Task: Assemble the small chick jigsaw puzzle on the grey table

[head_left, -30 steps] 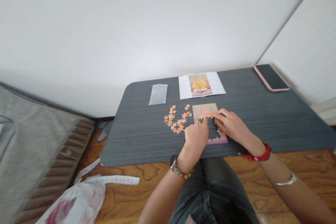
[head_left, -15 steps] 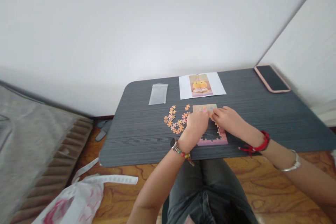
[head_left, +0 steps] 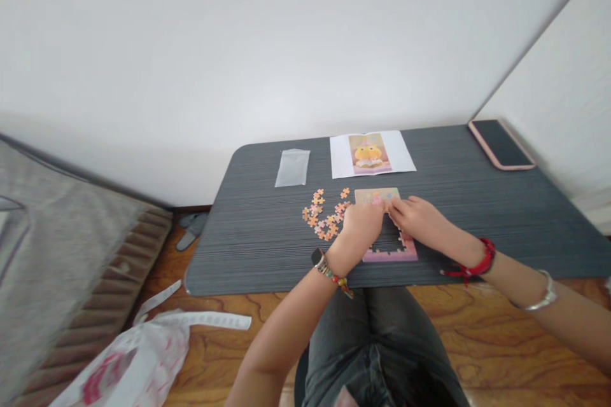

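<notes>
A: What has changed over the last second?

B: Going left to right: the loose puzzle pieces (head_left: 324, 219) lie just left of the left hand (head_left: 361, 226), scattered where they were. That hand has moved up from the near edge of the puzzle board (head_left: 389, 253) to its far half. The right hand (head_left: 416, 219) has barely shifted, so now the two meet fingertip to fingertip over the board's top strip.

A: Are they gripping anything?

B: Both hands are curled and pressed down on the board. I cannot tell whether a piece sits under the fingers. The board lies flat on the tabletop (head_left: 477, 216), partly beneath both hands, with its jagged unfilled part showing at the near side.

A: So what does it mean?

B: I judge that work has moved to the upper rows, with many pieces unplaced.

A: Any writing?

B: None legible. Beyond the hands, the reference sheet (head_left: 371, 154) shows a yellow character. There is a clear bag (head_left: 293, 167) to its left and a phone (head_left: 501, 144) far right, its screen dark.
</notes>
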A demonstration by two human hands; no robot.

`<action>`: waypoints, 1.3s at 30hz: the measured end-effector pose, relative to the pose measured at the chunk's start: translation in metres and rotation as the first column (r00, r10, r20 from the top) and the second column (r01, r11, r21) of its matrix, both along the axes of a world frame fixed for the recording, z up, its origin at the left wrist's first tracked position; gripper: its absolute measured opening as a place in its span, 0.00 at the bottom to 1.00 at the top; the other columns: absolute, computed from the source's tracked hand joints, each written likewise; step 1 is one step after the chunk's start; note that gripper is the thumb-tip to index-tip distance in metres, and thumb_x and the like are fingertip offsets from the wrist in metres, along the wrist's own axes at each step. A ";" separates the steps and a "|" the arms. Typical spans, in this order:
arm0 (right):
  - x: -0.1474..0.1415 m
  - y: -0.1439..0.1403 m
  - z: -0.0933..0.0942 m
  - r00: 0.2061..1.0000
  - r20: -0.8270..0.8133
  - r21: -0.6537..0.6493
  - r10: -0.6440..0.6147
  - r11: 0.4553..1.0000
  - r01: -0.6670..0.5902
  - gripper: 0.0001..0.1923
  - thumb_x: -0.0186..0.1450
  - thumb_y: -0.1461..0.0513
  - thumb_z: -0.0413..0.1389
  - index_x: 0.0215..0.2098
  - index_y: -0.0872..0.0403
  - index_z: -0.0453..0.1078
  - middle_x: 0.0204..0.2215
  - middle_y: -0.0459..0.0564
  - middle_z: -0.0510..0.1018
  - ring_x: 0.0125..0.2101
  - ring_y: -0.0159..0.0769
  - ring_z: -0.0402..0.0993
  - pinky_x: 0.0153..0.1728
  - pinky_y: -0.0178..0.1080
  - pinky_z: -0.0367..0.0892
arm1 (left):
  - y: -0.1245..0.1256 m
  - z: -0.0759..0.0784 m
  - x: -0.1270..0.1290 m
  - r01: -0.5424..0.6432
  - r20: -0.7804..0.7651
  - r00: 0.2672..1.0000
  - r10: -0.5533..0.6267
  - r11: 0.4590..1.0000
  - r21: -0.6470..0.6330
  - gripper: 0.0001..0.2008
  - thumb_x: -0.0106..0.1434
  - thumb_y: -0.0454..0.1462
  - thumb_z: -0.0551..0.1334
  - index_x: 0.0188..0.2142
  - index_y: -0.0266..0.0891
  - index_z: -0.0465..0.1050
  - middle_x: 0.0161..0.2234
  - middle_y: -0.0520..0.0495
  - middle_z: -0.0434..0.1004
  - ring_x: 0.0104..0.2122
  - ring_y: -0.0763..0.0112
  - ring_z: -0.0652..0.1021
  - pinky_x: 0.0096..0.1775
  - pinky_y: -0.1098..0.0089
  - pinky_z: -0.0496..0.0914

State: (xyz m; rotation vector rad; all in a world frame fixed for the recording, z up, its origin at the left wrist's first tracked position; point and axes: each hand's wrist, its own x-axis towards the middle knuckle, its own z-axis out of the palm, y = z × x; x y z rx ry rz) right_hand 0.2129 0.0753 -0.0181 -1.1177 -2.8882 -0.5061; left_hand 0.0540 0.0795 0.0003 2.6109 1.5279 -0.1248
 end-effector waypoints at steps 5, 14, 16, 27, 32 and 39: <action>0.004 -0.002 -0.006 0.997 -0.065 0.032 -0.030 0.999 0.032 0.09 0.64 0.69 0.47 0.32 0.58 0.69 0.26 0.51 0.71 0.25 0.33 0.66 0.28 0.37 0.54 | 0.003 -0.005 -0.006 0.042 0.019 0.999 -0.043 0.998 0.053 0.15 0.67 0.32 0.46 0.49 0.40 0.65 0.31 0.43 0.77 0.32 0.63 0.79 0.29 0.71 0.69; 0.004 -0.006 -0.012 0.996 -0.085 0.092 -0.035 0.995 0.043 0.11 0.64 0.69 0.46 0.39 0.61 0.70 0.29 0.53 0.72 0.27 0.35 0.65 0.28 0.38 0.55 | 0.015 0.002 -0.001 0.094 0.028 0.995 -0.093 0.995 -0.027 0.15 0.65 0.31 0.48 0.45 0.39 0.71 0.33 0.41 0.78 0.35 0.60 0.79 0.31 0.68 0.71; 0.003 -0.007 -0.014 0.994 -0.097 0.092 -0.050 0.994 0.059 0.12 0.64 0.70 0.46 0.39 0.61 0.70 0.29 0.53 0.71 0.27 0.35 0.65 0.29 0.38 0.55 | 0.020 0.004 -0.001 0.102 0.027 0.995 -0.101 0.994 -0.042 0.15 0.64 0.32 0.49 0.44 0.40 0.72 0.33 0.41 0.78 0.35 0.60 0.79 0.31 0.68 0.71; 0.007 -0.011 -0.027 0.858 -0.412 -0.195 -0.305 0.950 0.244 0.12 0.66 0.60 0.47 0.41 0.55 0.70 0.33 0.52 0.71 0.31 0.35 0.68 0.31 0.36 0.62 | 0.035 0.008 0.000 0.194 0.013 0.981 -0.194 0.981 -0.029 0.13 0.64 0.34 0.51 0.38 0.41 0.75 0.36 0.43 0.78 0.37 0.60 0.78 0.35 0.66 0.72; 0.012 -0.008 -0.028 0.779 -0.530 -0.331 -0.337 0.927 0.176 0.14 0.66 0.61 0.45 0.40 0.54 0.72 0.33 0.52 0.71 0.33 0.36 0.69 0.34 0.37 0.66 | 0.026 0.003 0.006 0.181 0.011 0.983 -0.182 0.983 0.017 0.13 0.64 0.40 0.54 0.37 0.37 0.75 0.33 0.40 0.78 0.35 0.58 0.79 0.34 0.65 0.72; 0.013 -0.007 -0.031 0.711 -0.616 -0.296 -0.340 0.936 0.190 0.14 0.65 0.61 0.47 0.36 0.54 0.74 0.31 0.52 0.73 0.33 0.37 0.70 0.35 0.39 0.67 | 0.024 -0.003 0.010 0.286 0.019 0.957 -0.288 0.956 0.066 0.13 0.65 0.32 0.51 0.33 0.33 0.75 0.31 0.39 0.78 0.35 0.60 0.78 0.33 0.66 0.71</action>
